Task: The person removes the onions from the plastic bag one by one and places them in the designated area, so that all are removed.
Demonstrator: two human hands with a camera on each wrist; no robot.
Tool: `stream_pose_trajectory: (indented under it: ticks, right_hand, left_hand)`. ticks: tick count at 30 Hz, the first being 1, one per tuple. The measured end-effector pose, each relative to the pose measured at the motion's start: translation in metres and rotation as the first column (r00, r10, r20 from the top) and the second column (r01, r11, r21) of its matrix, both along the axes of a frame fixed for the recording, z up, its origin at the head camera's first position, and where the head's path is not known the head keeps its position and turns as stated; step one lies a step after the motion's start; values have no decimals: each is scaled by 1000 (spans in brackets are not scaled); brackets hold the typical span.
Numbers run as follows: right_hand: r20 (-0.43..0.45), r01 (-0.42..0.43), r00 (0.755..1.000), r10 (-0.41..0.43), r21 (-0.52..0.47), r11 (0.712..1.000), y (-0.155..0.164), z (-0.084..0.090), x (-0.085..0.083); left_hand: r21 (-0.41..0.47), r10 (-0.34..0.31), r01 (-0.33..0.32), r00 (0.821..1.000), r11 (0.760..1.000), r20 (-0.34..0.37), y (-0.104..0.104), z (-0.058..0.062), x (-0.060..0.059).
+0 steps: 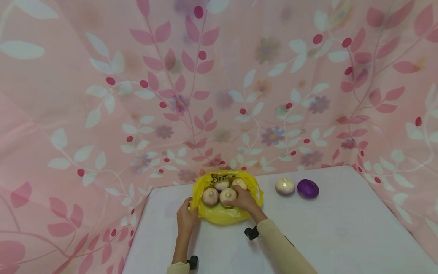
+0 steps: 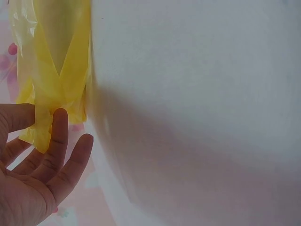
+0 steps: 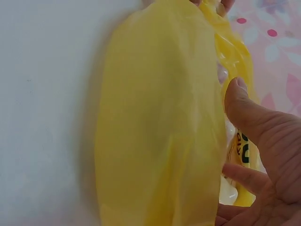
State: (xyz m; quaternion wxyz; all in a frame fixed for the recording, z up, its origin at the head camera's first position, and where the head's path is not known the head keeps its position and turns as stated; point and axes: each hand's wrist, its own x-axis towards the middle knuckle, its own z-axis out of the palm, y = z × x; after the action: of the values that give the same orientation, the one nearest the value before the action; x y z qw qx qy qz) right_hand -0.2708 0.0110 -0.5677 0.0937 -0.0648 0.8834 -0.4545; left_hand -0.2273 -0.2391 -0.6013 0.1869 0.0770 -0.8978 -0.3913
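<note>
A yellow plastic bag lies on the table with its mouth spread wide. Several pale, purple-tinged turnips sit inside it. At the bag's left edge, my left hand pinches the plastic; in the left wrist view, the thumb and fingers of that hand grip a strip of the bag. My right hand reaches into the mouth from the right, thumb and fingers spread round the front right turnip. In the right wrist view the bag's side hides most of what this hand grips.
To the right of the bag, a pale turnip and a round, deep purple vegetable lie side by side on the white table. A pink floral cloth hangs behind the table's back edge and along its sides.
</note>
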Motion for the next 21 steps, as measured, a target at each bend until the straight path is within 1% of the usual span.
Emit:
stream_pose_trajectory:
  ticks: [7,11,16,21]
  right_hand:
    - [25,19,1000,-20,6,1000,-5,-3,0]
    - [40,36,999,-36,12,999,-6,-6,-1]
    - [32,72,997,-73,14,997,-8,-11,-2]
    - [37,90,995,-91,30,996,-11,-12,-1]
  left_hand:
    - [8,3,-3,1000,1000,4,0,-1,0]
    - [-4,3,-3,1000,1000,-6,0,-1,-1]
    - [-6,-1,1,1000,1000,-23,0,-1,-1]
    - [3,-4,4,1000,1000,-18,0,0,-1]
